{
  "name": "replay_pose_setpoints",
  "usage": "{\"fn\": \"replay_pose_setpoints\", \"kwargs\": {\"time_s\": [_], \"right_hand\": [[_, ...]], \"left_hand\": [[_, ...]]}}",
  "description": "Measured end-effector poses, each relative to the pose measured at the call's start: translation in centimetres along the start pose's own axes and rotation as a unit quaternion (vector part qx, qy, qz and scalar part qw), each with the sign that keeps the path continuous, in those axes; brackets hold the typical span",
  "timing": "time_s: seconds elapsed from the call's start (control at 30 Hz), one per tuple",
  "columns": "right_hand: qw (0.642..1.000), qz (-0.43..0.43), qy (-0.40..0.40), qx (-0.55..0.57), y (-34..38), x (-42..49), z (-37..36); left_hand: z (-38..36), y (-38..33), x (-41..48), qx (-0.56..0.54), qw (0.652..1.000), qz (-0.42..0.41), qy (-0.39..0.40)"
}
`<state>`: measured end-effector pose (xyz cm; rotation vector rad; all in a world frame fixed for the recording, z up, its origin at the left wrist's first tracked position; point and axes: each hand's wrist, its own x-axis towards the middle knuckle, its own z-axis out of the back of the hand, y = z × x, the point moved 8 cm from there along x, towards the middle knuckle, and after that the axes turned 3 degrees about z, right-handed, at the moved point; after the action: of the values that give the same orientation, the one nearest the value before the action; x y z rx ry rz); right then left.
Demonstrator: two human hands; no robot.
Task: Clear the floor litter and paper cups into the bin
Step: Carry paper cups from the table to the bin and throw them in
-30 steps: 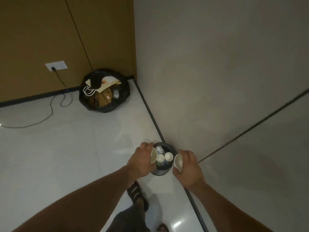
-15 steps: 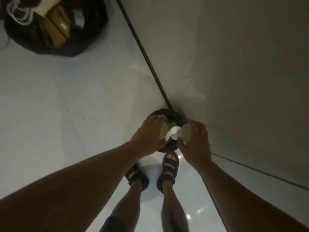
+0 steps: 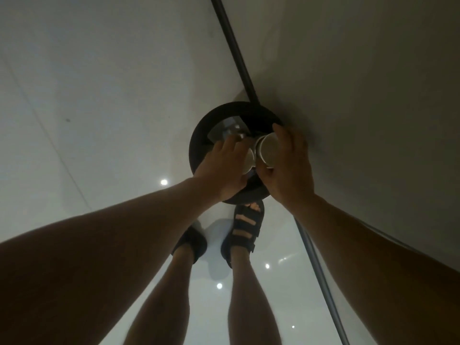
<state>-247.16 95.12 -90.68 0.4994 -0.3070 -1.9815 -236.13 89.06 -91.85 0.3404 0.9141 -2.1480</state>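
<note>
Above bin (image 3: 196,145), hands (image 3: 224,170) (image 3: 290,170) gripping paper cups (image 3: 270,151), litter (image 3: 224,127) inside

The left hand (image 3: 224,168) covers nearly all of its paper cup (image 3: 249,159), leaving a sliver of rim; the right hand (image 3: 288,168) hides the body of the second cup (image 3: 270,151). Beyond the left hand, the contents (image 3: 224,127) of the bin (image 3: 198,145) are too dim to identify

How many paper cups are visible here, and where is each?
2. One paper cup is in the right hand, above the bin; the second cup is in the left hand, mostly covered by it. More may be hidden inside the bin.
</note>
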Motion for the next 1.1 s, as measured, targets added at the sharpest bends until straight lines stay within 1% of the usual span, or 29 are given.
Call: {"fn": "replay_pose_setpoints", "kwargs": {"time_s": [0.07, 0.17, 0.23, 0.3, 0.37, 0.43, 0.6, 0.7, 0.8, 0.93, 1.03, 1.1], "right_hand": [[1.000, 0.019, 0.000, -0.010, -0.2, -0.2, -0.8], [0.998, 0.030, 0.046, -0.038, -1.0, -1.0, -2.6], [0.994, 0.032, 0.078, -0.064, -1.5, -1.7, -3.7], [0.993, 0.026, 0.088, -0.076, -1.7, -1.9, -4.1], [0.993, 0.017, 0.088, -0.071, -1.7, -2.0, -4.2], [0.994, 0.010, 0.090, -0.063, -1.4, -1.9, -3.7], [0.992, 0.023, 0.102, -0.065, 0.6, -2.0, -1.2], [0.991, 0.042, 0.106, -0.068, 3.4, -1.8, 1.2], [0.988, 0.079, 0.106, -0.082, 7.5, -2.0, 4.0], [0.981, 0.131, 0.115, -0.085, 13.3, -3.3, 8.3], [0.974, 0.149, 0.148, -0.085, 17.5, -5.5, 11.1], [0.968, 0.169, 0.165, -0.084, 20.8, -7.2, 13.2]], "left_hand": [[-0.3, -0.2, 0.2, 0.044, 0.998, -0.024, -0.030], [-1.7, -0.2, -0.7, 0.102, 0.992, -0.054, -0.056], [-3.1, 1.0, -1.5, 0.130, 0.990, -0.036, -0.045], [-4.2, 2.3, -2.0, 0.128, 0.991, -0.013, -0.021], [-4.6, 2.7, -2.2, 0.122, 0.992, -0.013, -0.003], [-3.7, 2.3, -2.4, 0.122, 0.992, -0.023, -0.002], [0.7, 2.5, -3.2, 0.115, 0.993, 0.002, -0.022], [4.2, 2.9, -4.7, 0.109, 0.993, 0.024, -0.033], [8.5, 3.2, -7.2, 0.098, 0.992, 0.050, -0.054], [14.3, 3.6, -12.8, 0.098, 0.988, 0.091, -0.084], [18.5, 3.3, -18.6, 0.098, 0.981, 0.129, -0.105], [20.5, 3.2, -22.5, 0.088, 0.977, 0.168, -0.095]]}}
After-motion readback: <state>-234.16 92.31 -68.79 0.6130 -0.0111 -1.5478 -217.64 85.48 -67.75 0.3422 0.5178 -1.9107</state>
